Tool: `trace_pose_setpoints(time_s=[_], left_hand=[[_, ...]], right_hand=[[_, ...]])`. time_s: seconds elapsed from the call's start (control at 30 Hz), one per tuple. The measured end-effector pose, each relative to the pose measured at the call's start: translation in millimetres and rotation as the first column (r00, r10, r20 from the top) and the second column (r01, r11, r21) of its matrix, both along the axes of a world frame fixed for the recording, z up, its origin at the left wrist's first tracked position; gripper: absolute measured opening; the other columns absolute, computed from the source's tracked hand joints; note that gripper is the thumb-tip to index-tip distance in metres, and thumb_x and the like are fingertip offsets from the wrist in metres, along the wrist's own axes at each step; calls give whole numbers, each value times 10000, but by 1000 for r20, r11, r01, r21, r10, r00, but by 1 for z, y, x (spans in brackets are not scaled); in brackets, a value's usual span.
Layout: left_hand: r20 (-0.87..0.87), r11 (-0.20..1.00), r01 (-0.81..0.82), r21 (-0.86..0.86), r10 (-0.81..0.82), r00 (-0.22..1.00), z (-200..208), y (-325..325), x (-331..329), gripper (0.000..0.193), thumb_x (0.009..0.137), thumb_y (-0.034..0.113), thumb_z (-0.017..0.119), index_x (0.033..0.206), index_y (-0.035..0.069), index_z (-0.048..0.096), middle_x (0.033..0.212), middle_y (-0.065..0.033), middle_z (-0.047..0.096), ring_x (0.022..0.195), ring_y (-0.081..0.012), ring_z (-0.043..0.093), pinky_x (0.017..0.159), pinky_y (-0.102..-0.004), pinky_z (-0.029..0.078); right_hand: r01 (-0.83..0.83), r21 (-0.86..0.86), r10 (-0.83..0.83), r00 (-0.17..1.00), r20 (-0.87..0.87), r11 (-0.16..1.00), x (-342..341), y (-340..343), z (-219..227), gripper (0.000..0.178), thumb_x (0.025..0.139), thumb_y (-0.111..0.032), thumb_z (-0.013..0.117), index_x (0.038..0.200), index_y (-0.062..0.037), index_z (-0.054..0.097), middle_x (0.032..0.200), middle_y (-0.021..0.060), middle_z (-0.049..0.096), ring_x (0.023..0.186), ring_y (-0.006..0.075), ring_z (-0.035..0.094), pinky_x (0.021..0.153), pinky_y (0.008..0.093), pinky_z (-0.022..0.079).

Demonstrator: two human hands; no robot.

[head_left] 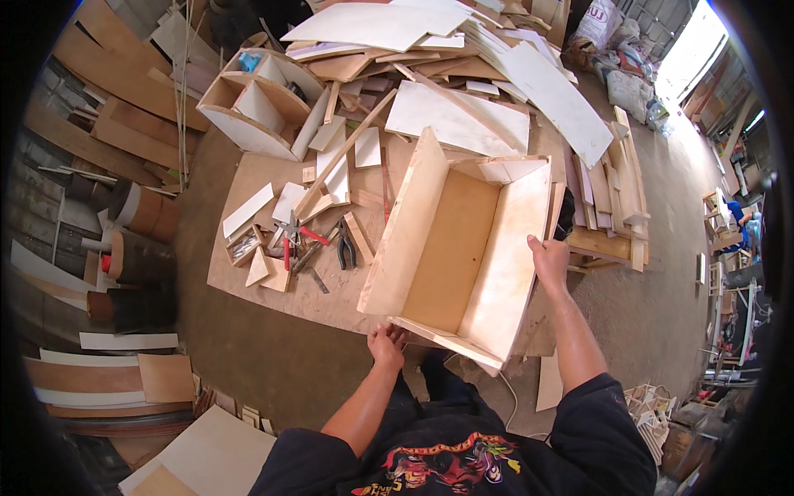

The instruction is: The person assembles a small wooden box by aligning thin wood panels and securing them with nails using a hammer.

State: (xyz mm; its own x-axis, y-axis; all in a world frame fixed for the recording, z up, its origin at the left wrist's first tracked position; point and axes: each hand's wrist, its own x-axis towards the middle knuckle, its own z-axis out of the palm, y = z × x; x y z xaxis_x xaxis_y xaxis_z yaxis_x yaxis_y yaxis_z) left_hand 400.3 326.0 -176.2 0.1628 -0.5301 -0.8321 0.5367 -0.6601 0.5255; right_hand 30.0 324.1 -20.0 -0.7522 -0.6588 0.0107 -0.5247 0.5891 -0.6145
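An open wooden box [456, 248] with tall pale plywood sides and a browner bottom is tilted over the near right part of the worktable [240, 273]. My right hand [549, 258] grips the top edge of its right side, thumb on the inner face. At the near left corner, my left hand [387, 343] has its fingers curled under the box's lower edge; the fingertips are partly hidden. Left of the box lie red-handled pliers [296, 238] and dark-handled pliers [346, 248], among small wood offcuts [269, 269].
A large heap of board scraps [459, 112] covers the table's far side. A divided wooden unit [265, 103] stands at the far left. Curved panels and rolls [141, 211] line the left, sacks [628, 91] the far right. A cable [513, 397] runs over the floor near me.
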Motion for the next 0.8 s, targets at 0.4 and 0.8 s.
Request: trace_pose_setpoints(time_s=[0.4, 0.8], left_hand=[[-188, 966, -108, -234, 64, 980, 69, -183, -6, 297, 1064, 339, 444, 1090, 70, 567, 1028, -77, 626, 1045, -244, 644, 895, -405, 555], [416, 738, 326, -591, -67, 907, 9, -317, 0, 289, 1076, 307, 493, 1074, 19, 515, 972, -60, 561, 894, -165, 518, 804, -337, 465]], right_hand=[[512, -87, -412, 770, 487, 855, 112, 57, -74, 548, 916, -319, 726, 591, 54, 488, 538, 64, 442, 573, 145, 386, 535, 407, 353], [479, 49, -393, 654, 647, 876, 168, 40, -134, 494, 932, -354, 734, 668, 32, 575, 625, 17, 499, 625, 115, 422, 570, 365, 379]])
